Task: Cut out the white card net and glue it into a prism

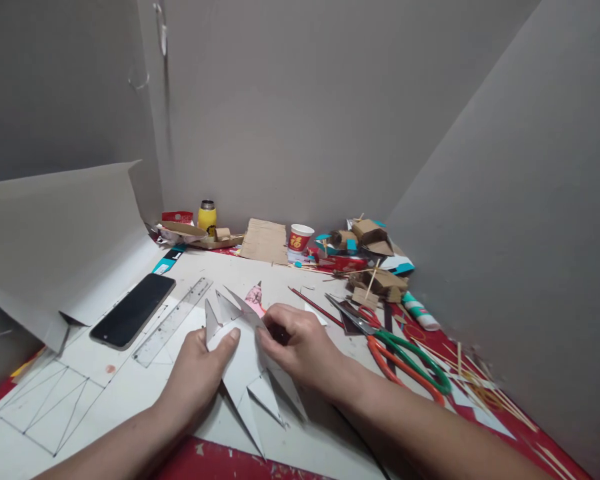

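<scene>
Between my hands is a white piece of cut paper (pixel 243 355) with several pointed flaps, some of them folded up. My left hand (pixel 203 363) grips its left side, thumb on top and fingers underneath. With bent fingers, my right hand (pixel 297 340) pinches a flap on the right edge; the fingertips are partly hidden. Just behind the paper lies a pink glue gun (pixel 255 297), mostly covered. A clear ruler (pixel 173 321) and a black phone (pixel 133 311) rest to the left on the white sheet (pixel 125 407), which bears drawn triangles.
Scissors with green and orange handles (pixel 405 353) lie to the right, near a red pencil (pixel 316 307), thin sticks (pixel 510 407) and a glue stick (pixel 420 311). Along the wall stand a paper cup (pixel 300 238), a yellow bottle (pixel 207 217) and cardboard pieces (pixel 264 241). A large curled sheet (pixel 65 240) rises at left.
</scene>
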The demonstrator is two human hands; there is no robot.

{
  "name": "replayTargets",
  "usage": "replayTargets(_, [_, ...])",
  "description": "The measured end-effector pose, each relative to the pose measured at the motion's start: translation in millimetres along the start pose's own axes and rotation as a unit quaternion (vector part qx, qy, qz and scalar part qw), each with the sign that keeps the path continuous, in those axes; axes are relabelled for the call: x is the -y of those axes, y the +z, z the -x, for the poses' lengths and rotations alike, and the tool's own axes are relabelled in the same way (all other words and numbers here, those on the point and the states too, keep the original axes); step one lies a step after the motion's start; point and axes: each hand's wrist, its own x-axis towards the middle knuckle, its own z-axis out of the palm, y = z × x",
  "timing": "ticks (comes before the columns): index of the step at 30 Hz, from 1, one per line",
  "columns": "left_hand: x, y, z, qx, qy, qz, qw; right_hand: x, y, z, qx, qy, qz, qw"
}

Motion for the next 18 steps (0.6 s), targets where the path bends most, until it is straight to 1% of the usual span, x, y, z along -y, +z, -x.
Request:
replayTargets(4, [-2, -0.9, 0, -0.014, 0.009, -0.034, 0.999, 1, 9, 5, 0.003, -0.037, 0.055, 0.998])
replayTargets(8, [-1, -1.7, 1, -0.023, 0.022, -0.078, 0.996, 4, 16, 11, 0.037, -0.056, 0.119, 0.991])
replayTargets(11, [1, -0.9, 1, -0.03, 0.036, -0.102, 0.994, 5, 23, 15, 0.053, -0.056, 0.165, 0.983])
replayTargets(15, [2, 2.0, 1, -0.043, 0.038, -0.107, 0.993, 7, 29, 16, 0.063, -0.056, 0.18, 0.98])
replayTargets(18, [0, 4.1, 2, -0.049, 0.031, -0.101, 0.993, 9, 31, 15, 0.059, -0.061, 0.179, 0.98])
